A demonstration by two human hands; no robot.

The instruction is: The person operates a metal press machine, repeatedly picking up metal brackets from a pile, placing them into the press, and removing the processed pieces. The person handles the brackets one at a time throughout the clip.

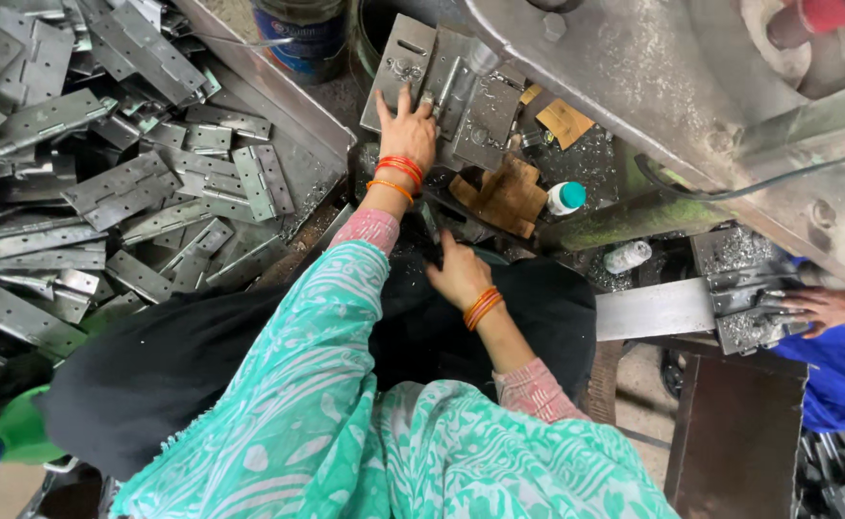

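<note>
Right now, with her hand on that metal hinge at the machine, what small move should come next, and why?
Probably slide the hinge fully flat into its seat: the left hand lies spread on it, pressing rather than gripping, while the right hand rests low near the lap, away from the machine.

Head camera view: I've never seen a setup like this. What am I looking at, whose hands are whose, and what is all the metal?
This single picture comes from a camera on the person's head, looking down past their green patterned clothing. Their left hand presses on a flat metal hinge plate lying on the bed of a large grey machine. Their right hand rests lower down, near their lap, on something dark; what it touches cannot be made out. On the left, a tray holds a heap of grey hinges. A white bottle with a teal cap lies by the machine. At the right edge, another person's hand, blue-sleeved, touches a second metal part.
</note>
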